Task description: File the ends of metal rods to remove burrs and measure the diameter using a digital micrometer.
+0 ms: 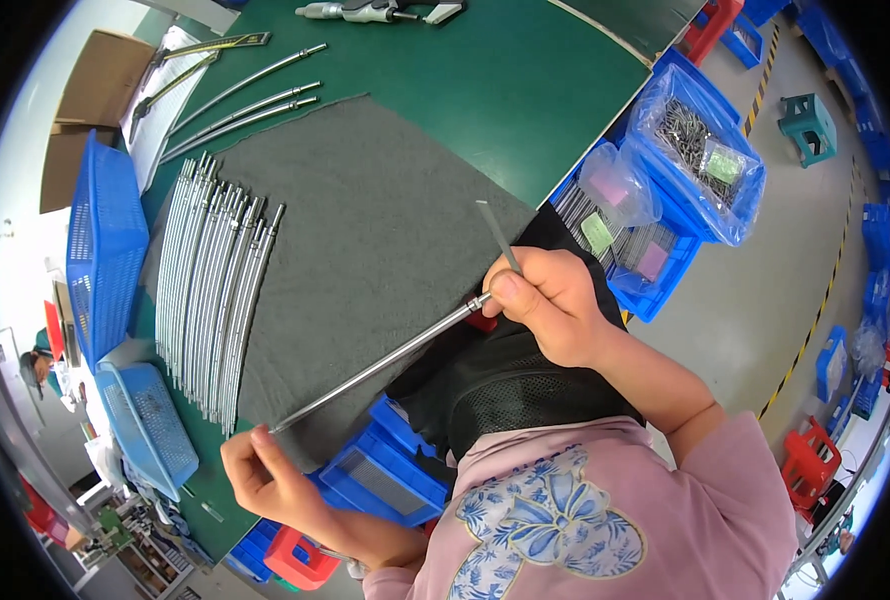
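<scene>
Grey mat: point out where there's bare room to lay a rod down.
The grey mat is bare from the row of metal rods across to its right edge, near the right hand. The left strip is crowded with rods. The green table beyond is also open.

I see a row of rods (210, 290) lying on the left part of a mat (385, 230) on the table (505, 80), baskets (105, 240) to their left, bins (665, 200) right of the table.

Row of metal rods (210, 290) on grey cloth (385, 240); blue baskets (105, 245) left; bagged parts (700, 150) in blue bins right.
</scene>
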A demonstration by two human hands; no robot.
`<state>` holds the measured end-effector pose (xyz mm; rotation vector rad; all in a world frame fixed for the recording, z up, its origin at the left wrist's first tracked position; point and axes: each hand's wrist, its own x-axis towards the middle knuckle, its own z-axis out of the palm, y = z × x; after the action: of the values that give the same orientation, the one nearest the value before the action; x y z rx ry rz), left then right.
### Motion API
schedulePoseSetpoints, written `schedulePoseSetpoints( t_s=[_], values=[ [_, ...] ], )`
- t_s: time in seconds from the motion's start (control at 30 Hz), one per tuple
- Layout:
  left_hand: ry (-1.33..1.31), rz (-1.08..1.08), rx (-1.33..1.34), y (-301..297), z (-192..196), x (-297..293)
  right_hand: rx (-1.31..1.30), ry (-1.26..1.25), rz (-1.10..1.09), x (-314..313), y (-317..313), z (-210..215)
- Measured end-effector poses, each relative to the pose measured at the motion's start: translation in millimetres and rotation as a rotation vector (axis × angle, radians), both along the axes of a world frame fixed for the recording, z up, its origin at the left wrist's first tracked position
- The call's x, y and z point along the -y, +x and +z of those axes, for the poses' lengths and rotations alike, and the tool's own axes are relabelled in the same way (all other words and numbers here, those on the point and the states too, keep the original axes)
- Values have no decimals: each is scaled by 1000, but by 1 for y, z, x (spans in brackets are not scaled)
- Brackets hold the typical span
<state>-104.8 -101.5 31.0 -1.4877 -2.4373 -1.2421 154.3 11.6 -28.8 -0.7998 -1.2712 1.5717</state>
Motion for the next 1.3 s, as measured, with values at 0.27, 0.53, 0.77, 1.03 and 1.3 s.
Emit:
schedulePoseSetpoints(
  t_s=[0.27,0.53,0.77,1.03,1.3],
  values=[
    [-34,-745,-52,102,-10,-92,32,-131,-66,-1,-4,6],
    [-4,-775,-87,104,-27,-96,385,-137,-134,15,15,22],
    [35,-730,-127,106,-27,-97,380,-143,-47,52,23,8],
    [59,-745,-111,106,-28,-98,446,65,-10,51,22,3],
    [51,-732,-94,108,-28,-96,418,-3,62,50,26,4]
  ],
)
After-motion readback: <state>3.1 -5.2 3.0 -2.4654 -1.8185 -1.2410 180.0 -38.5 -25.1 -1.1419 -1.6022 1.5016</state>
